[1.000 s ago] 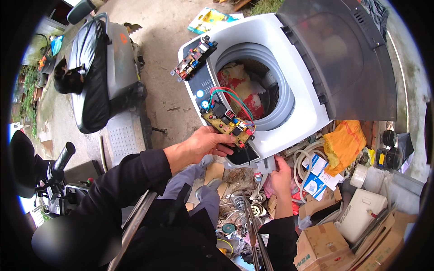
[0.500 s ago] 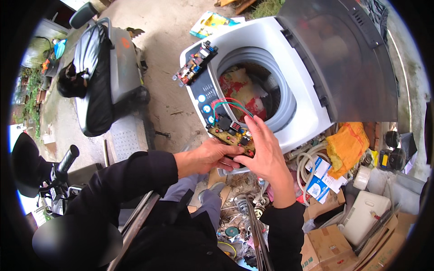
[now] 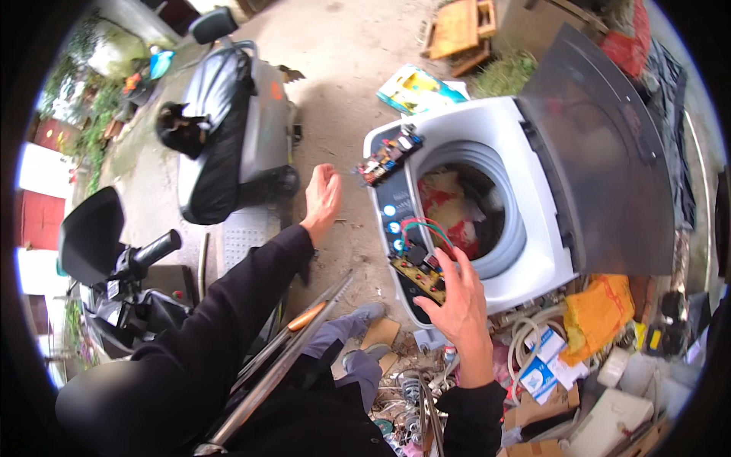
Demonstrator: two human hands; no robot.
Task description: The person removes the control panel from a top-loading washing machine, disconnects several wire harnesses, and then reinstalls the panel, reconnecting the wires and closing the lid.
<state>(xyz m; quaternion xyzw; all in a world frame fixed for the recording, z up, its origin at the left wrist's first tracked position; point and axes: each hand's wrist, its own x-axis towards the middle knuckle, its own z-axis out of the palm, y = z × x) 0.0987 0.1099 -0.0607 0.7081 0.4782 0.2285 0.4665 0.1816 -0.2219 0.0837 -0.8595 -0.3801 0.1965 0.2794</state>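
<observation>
My left hand (image 3: 324, 196) is raised in the air left of the white washing machine (image 3: 533, 183), fingers loosely extended and holding nothing. On the machine's control panel sit two circuit boards: a long upper board (image 3: 390, 156) near the back corner and a lower board (image 3: 411, 270) with red and green wires. My right hand (image 3: 461, 301) spreads its thumb and fingers over the lower board's right part, partly hiding it; whether it presses on the board is unclear. The dark lid (image 3: 601, 190) stands raised. Red and pale material shows inside the tub.
A scooter (image 3: 259, 114) bearing what looks like a black cat (image 3: 177, 133) stands left, with handlebar (image 3: 152, 251) nearer me. An orange sack (image 3: 598, 316), hoses, cartons and scrap crowd the lower right. Wooden pieces (image 3: 457, 27) and a yellow-blue packet (image 3: 419, 87) lie behind the machine.
My left hand has let go of the lower board and moved up and left. My right hand remains at that board. The whole view has shifted, putting the machine lower and further right.
</observation>
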